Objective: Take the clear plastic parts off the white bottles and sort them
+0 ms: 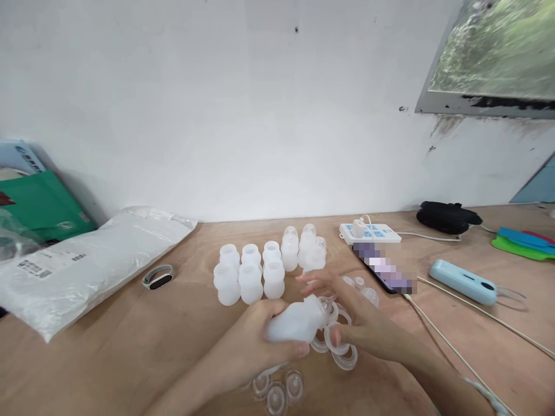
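Note:
My left hand (251, 341) is wrapped round a white, translucent baby bottle (295, 322), tilted so its mouth points right. At that mouth is my right hand (362, 315), fingers and thumb spread apart, over several clear screw rings (346, 361) on the table. Whether it touches the bottle or a ring I cannot tell. Small clear bottle teats (370, 297) lie just beyond the right hand. Below my left hand are several clear, round dome-like pieces (276, 398). White bottles without tops (228, 286) stand in two rows behind, beside several bottles with clear domed covers (290, 251).
On the left lie a white plastic parcel (108, 260), a fitness band (159, 277) and a green folder (47, 202). To the right are a power strip (381, 233), a phone (377, 271), a blue device (463, 282), cables and a black case (448, 218). A wall rises behind.

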The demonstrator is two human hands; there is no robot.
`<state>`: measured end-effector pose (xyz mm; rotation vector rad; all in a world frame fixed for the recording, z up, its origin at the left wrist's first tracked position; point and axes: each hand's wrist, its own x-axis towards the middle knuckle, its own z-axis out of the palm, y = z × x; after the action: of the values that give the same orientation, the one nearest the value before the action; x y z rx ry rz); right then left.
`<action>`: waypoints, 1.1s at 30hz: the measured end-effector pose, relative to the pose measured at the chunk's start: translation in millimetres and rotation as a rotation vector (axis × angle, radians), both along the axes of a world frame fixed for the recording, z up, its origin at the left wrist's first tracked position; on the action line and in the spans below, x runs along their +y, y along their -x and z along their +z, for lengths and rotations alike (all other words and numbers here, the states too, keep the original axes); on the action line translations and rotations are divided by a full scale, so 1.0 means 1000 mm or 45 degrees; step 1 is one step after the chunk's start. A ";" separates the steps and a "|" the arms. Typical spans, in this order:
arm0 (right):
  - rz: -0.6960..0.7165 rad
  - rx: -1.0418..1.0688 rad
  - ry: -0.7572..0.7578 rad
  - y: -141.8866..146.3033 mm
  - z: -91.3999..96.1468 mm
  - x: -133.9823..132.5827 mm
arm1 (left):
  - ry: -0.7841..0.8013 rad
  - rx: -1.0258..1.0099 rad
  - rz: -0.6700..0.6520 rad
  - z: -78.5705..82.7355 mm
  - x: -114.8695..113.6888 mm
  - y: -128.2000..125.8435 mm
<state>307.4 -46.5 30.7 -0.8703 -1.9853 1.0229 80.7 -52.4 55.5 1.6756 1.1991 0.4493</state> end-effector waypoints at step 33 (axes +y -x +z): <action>-0.187 -0.415 -0.052 -0.006 0.012 -0.007 | -0.425 0.030 -0.042 -0.014 0.009 0.005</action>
<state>313.5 -53.8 42.3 -1.2032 -2.1611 0.7922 75.7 -43.7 41.3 1.9856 1.1580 0.6378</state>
